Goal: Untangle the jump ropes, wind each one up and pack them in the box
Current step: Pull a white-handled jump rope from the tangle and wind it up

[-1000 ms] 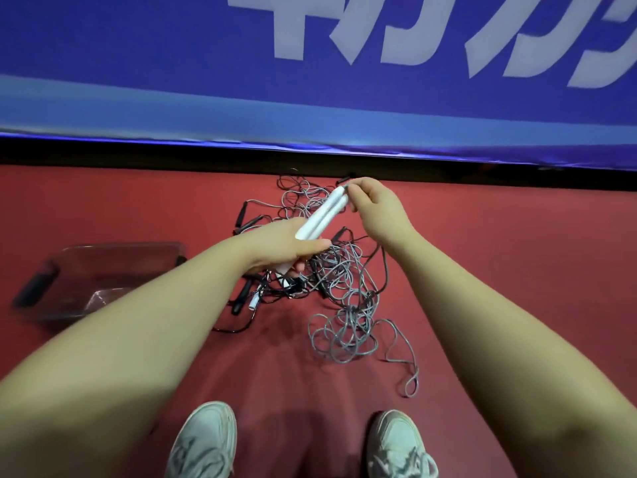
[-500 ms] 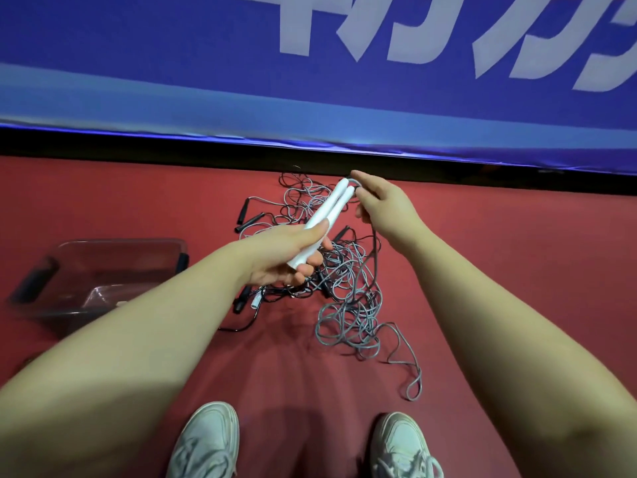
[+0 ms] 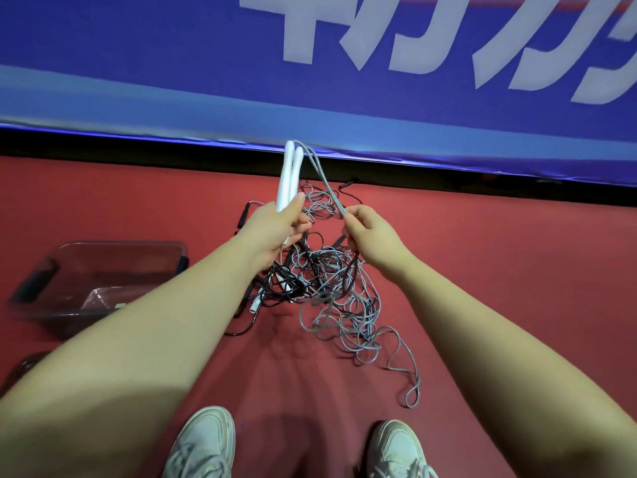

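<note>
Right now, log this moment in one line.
left hand grips white handles | right hand pinches grey cord | tangle on floor | box at left

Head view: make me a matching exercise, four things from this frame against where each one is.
1 white handles
2 grey cord strands
3 clear box
4 rope tangle

A on the floor between the forearms
B gripped by the left hand
C on the floor at the left
D pinched by the right hand

Pairs: 1-B, 2-D, 3-C, 4-A
</note>
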Demonstrator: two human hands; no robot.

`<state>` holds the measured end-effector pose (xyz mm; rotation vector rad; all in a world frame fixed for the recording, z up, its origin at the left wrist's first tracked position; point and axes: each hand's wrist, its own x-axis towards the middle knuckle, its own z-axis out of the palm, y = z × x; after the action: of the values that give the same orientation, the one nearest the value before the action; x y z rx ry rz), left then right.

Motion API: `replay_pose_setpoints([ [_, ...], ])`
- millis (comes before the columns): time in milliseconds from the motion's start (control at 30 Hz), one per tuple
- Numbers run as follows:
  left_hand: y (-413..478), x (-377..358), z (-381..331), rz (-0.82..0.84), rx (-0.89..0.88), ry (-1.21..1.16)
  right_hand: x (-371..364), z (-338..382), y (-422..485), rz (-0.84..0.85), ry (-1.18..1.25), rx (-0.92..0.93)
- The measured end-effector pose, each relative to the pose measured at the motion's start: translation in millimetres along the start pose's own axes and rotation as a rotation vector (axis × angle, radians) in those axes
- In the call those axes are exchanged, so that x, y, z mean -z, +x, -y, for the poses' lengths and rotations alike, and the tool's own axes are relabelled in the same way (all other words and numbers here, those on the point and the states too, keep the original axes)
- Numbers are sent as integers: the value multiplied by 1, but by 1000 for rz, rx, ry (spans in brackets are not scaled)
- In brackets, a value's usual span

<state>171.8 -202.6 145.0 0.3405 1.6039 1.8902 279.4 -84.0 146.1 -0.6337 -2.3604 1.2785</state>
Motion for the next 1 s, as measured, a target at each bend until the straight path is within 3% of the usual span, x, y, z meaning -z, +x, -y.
replay_pose_setpoints([
  [400,-2,6,-5,-36,32,-204,-13,5,-4,107,21,43],
  [500,1,13,-2,-39,44,-129,-7,9,-8,78,-90,57],
  [600,1,23,2,-89,48,113,0,6,-9,104,-202,35],
  [733,3,31,3,-41,76,153,4,-1,-10,230,-60,-81],
  [867,1,27,-1,36,132,7,3,2,-14,181,-155,-29],
  [1000,2,25,-1,-20,147,7,5,15,-16,112,-245,67],
])
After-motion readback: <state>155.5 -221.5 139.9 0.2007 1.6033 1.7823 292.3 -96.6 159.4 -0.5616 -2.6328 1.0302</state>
